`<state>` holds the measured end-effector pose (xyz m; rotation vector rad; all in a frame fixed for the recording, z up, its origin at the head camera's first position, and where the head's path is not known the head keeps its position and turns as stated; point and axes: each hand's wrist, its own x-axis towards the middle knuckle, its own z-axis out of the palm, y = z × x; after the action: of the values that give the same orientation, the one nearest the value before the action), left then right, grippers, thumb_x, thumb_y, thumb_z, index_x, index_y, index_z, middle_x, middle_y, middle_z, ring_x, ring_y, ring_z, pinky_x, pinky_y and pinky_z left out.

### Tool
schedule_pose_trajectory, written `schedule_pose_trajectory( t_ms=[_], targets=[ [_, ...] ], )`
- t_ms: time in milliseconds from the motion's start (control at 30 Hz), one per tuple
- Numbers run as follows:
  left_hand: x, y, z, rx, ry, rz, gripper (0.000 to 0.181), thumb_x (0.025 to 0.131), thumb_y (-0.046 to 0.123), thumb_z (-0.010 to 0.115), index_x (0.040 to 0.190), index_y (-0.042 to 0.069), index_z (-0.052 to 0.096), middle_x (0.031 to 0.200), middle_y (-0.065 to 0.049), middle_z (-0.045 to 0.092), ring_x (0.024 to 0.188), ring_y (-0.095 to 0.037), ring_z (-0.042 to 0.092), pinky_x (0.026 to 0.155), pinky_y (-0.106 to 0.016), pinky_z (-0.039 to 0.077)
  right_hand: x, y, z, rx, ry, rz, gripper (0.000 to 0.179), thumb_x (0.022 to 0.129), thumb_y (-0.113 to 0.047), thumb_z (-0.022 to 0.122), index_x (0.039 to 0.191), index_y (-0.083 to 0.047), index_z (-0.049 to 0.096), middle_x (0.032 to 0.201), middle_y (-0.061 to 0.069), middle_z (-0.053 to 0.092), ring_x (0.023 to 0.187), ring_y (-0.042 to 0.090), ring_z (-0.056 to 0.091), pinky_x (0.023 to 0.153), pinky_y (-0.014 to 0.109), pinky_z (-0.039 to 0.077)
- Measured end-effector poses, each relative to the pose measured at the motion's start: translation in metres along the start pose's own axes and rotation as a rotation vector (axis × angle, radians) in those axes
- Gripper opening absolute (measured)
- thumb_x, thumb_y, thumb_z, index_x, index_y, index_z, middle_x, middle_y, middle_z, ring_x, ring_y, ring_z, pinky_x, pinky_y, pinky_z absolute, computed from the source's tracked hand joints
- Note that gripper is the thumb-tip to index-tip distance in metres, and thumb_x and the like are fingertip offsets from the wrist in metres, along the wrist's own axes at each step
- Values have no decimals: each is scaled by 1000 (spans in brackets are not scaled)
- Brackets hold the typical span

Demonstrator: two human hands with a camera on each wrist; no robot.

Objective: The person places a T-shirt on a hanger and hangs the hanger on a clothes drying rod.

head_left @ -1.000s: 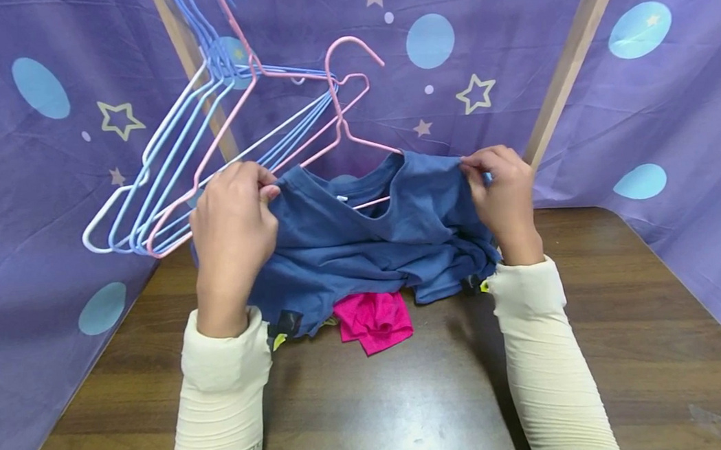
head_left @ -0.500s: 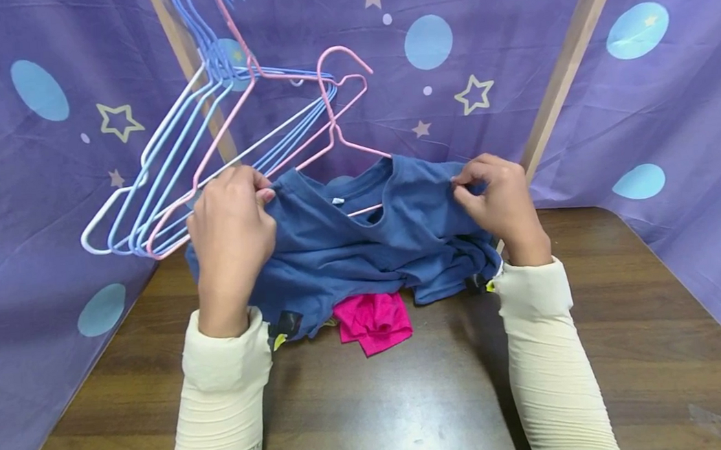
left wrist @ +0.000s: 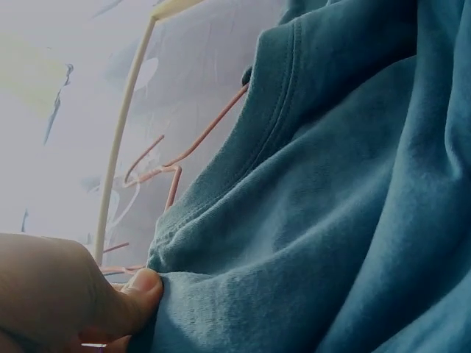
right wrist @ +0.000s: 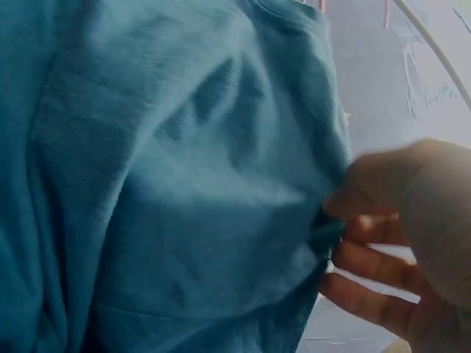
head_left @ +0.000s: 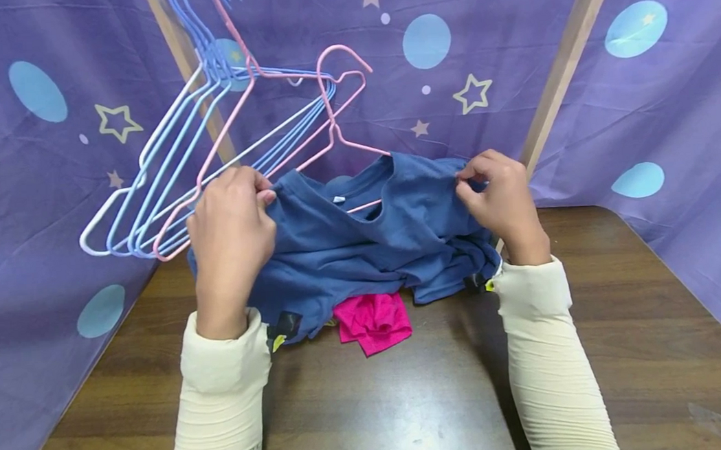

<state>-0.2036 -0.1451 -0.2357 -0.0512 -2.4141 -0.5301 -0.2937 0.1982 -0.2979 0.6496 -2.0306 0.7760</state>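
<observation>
A blue T-shirt [head_left: 362,252] hangs between my hands, its lower part bunched on the table. Inside it sits a pink hanger [head_left: 332,110]; the hook and neck rise out of the collar, and the bottom bar shows through the neckline. My left hand [head_left: 231,243] pinches the shirt's left shoulder between thumb and fingers, which the left wrist view also shows close to the collar seam [left wrist: 213,198]. At the opposite shoulder, my right hand [head_left: 501,199] pinches the cloth. In the right wrist view the remaining fingers [right wrist: 375,265] are spread loosely behind the sleeve edge.
Several blue, white and pink hangers [head_left: 171,161] hang at the left, close behind my left hand. A bright pink cloth [head_left: 375,324] lies on the wooden table [head_left: 378,410] under the shirt. Wooden poles [head_left: 568,68] stand on both sides before a purple curtain [head_left: 508,9].
The pink hanger in the shirt has shifted slightly left and down. My right hand has moved slightly along the shoulder, and still pinches it. My left hand keeps its grip.
</observation>
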Motion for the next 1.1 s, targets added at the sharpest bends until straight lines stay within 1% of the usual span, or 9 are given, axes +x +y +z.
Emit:
schedule_pose_trajectory(
  t_ms=[167,267,367,467,567,633,700,933,1100],
  targets=[
    [0,0,-1,-17,16,12,8,99,13,63,98,8,69,102,-11,69,100,-45,64,72,-66,46,1,-2,-3,-55,-1,73,6,79,6,69,80,3,74,84,17,69,76,31,67,74,42,54],
    [-1,0,-2,-17,12,17,8,99,12,62,99,7,69,102,-12,69,102,-43,64,73,-66,46,2,-4,-6,-51,-16,97,10,79,7,65,85,5,74,86,19,69,79,34,65,76,44,53],
    [-1,2,-1,-9,4,25,8,100,11,62,99,6,68,102,-13,68,102,-42,62,74,-66,46,4,-9,-8,-30,9,116,17,81,6,62,94,6,73,93,20,70,85,34,64,81,44,53],
    [-1,4,1,-8,7,44,8,99,11,63,99,5,68,101,-14,67,102,-41,62,73,-65,46,6,-14,-8,-7,28,90,21,89,1,65,108,3,74,105,18,71,95,36,63,87,48,49],
    [-1,6,2,-12,20,69,7,98,10,63,98,6,68,101,-14,68,101,-40,62,71,-65,46,8,-18,-5,-5,-11,28,23,95,-7,69,118,-2,74,114,16,72,105,38,62,94,51,46],
    [-2,7,3,-14,34,79,6,98,10,64,97,6,68,100,-13,68,101,-40,63,69,-65,47,8,-19,-1,-5,-44,-5,23,96,-7,70,118,-2,75,116,16,72,110,39,61,97,53,45],
    [-3,7,2,-14,48,85,5,98,9,64,98,6,69,100,-13,68,100,-39,63,69,-64,47,7,-17,2,-16,-53,-24,20,97,-6,69,115,-2,77,113,15,74,109,38,63,98,52,46],
    [-2,5,-1,-18,55,95,7,98,9,63,99,5,70,100,-13,69,99,-40,64,69,-63,47,3,-2,4,-20,47,-15,15,94,2,69,104,-1,79,100,15,77,94,36,69,88,49,51],
    [-1,3,-2,-24,50,106,7,98,9,63,98,5,70,99,-12,69,98,-40,65,69,-62,47,1,5,1,-29,46,11,15,95,2,68,106,1,78,101,18,76,94,39,70,88,50,51]
  ],
)
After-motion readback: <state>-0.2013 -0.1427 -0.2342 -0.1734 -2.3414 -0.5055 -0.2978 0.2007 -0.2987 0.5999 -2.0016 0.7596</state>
